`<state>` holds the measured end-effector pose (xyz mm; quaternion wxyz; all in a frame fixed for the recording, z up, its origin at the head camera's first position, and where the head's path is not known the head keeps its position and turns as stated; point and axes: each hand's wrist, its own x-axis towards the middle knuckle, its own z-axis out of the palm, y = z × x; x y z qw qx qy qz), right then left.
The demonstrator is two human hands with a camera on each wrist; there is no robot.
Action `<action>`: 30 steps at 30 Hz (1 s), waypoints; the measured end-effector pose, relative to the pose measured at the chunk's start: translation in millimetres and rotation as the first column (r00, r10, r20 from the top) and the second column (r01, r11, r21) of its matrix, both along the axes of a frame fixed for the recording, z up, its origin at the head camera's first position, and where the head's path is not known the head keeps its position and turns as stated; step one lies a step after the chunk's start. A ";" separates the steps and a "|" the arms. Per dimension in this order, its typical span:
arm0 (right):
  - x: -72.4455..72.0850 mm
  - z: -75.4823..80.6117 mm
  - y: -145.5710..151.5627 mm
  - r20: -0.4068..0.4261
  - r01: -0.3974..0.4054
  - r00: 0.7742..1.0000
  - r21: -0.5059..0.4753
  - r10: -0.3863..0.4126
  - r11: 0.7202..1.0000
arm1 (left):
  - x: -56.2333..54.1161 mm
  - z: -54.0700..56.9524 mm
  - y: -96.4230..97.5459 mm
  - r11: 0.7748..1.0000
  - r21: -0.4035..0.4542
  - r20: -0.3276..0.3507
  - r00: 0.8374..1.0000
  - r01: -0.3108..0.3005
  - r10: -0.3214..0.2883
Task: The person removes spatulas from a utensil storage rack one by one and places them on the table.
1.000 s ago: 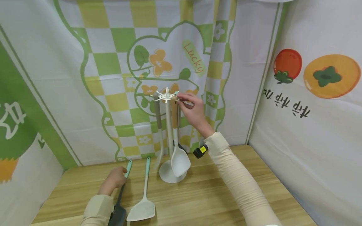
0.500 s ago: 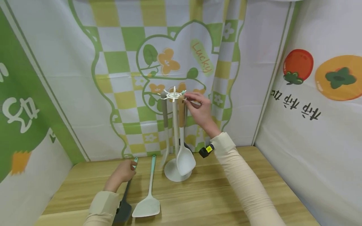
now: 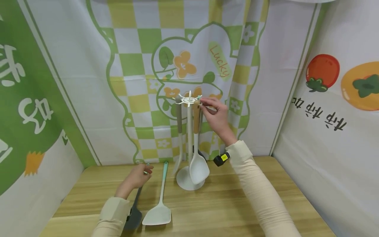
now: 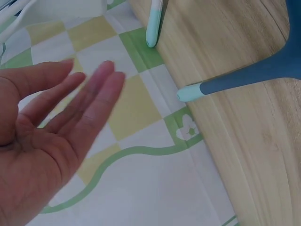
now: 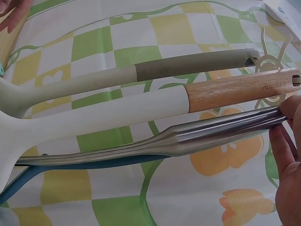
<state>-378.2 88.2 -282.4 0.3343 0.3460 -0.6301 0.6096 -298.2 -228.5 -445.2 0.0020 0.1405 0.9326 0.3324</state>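
Observation:
My right hand (image 3: 218,117) is up at the hooked top of a white utensil rack (image 3: 189,99). In the right wrist view its thumb and fingers pinch the end of a steel-handled utensil (image 5: 207,134), whose head is hidden. Beside it on the rack hang a white turner with a wooden handle (image 3: 199,169) and a grey-handled utensil (image 3: 179,120). My left hand (image 3: 137,177) is over the mint handle end of a dark blue spatula (image 3: 134,215). Its fingers are extended and hold nothing; in the left wrist view the spatula lies apart from them.
A pale spatula with a mint handle (image 3: 158,214) lies on the wooden table (image 3: 231,204) between the dark one and the rack's round base (image 3: 183,180). Behind the white turner, a blue utensil (image 5: 94,165) shows in the right wrist view. A checked curtain (image 3: 148,65) backs the table.
My left hand has come off the dark spatula's handle and its fingers have opened. My right hand stays at the rack's top. The head view has swung left, shifting everything rightward.

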 end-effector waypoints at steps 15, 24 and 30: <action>9.0 2.8 -0.3 -0.023 -0.007 1.000 -0.019 0.007 1.000 | -11.3 5.2 38.3 0.922 0.376 -0.304 0.952 0.096 0.024; 7.2 1.3 0.8 -0.035 -0.002 0.999 -0.023 0.002 1.000 | -17.1 17.2 65.7 0.792 0.586 -0.413 0.903 0.168 0.114; 5.6 1.0 -0.5 -0.041 -0.007 0.999 -0.028 0.006 1.000 | -21.8 27.1 81.8 0.757 0.628 -0.425 0.895 0.181 0.138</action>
